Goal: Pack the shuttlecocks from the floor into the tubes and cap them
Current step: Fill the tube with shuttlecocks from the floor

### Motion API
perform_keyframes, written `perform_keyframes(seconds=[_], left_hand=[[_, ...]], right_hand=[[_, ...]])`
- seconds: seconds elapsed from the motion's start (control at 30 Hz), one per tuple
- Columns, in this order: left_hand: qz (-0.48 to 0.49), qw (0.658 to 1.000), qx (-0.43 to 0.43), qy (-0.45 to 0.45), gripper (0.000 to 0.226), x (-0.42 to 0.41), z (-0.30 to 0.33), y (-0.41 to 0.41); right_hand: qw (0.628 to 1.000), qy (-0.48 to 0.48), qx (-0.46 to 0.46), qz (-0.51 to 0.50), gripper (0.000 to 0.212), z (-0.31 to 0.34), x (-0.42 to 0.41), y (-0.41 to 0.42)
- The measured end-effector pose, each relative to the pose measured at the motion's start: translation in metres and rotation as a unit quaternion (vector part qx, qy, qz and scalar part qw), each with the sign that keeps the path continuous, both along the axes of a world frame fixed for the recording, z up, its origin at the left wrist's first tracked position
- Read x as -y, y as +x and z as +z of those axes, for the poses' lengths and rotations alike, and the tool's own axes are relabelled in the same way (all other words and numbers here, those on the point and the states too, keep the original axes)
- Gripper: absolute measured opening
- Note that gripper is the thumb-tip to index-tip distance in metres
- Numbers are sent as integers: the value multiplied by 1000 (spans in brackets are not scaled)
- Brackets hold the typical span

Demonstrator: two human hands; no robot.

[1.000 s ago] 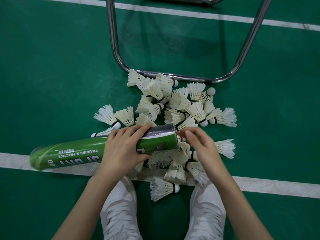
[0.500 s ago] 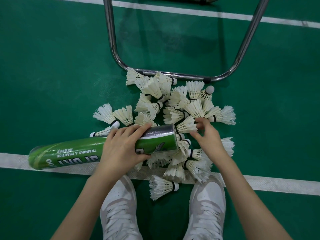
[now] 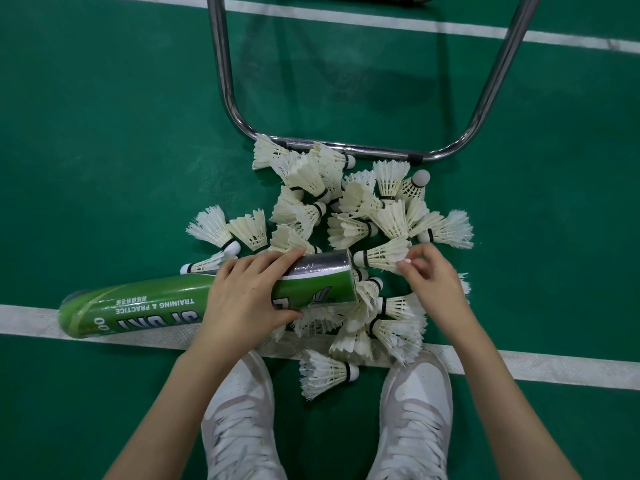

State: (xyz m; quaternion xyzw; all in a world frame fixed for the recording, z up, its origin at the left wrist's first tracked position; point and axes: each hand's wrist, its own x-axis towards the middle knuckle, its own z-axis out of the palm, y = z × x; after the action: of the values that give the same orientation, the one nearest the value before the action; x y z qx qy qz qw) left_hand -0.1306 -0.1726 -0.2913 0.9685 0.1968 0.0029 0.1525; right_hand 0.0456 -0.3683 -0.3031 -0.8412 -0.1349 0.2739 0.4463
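A green court floor [image 3: 104, 133] fills the view, matte with a fine grain. A white painted line [image 3: 540, 370] crosses it from the left edge to the right edge in the lower half, worn and textured. A thinner white line [image 3: 346, 23] runs across near the top edge. A bent chrome tube frame [image 3: 228, 98] stands on the floor in the upper middle, its two legs coming down from the top edge and joined by a straight bar lying flat on the floor. Two white lace-up sneakers [image 3: 239, 424] point upward from the bottom edge, toes at the near line, well apart from each other
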Motion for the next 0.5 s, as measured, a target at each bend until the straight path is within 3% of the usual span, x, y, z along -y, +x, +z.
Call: perform_keyframes(seconds=[0.3,0.5], left_hand=[[12,1000,3,-26,84,1,3,2],[17,999,25,-11,84,1,6,4]], right_hand=[[993,96,-45,-51,10,37,2,-10],[987,125,-97,-26,4,46,-3,-33]])
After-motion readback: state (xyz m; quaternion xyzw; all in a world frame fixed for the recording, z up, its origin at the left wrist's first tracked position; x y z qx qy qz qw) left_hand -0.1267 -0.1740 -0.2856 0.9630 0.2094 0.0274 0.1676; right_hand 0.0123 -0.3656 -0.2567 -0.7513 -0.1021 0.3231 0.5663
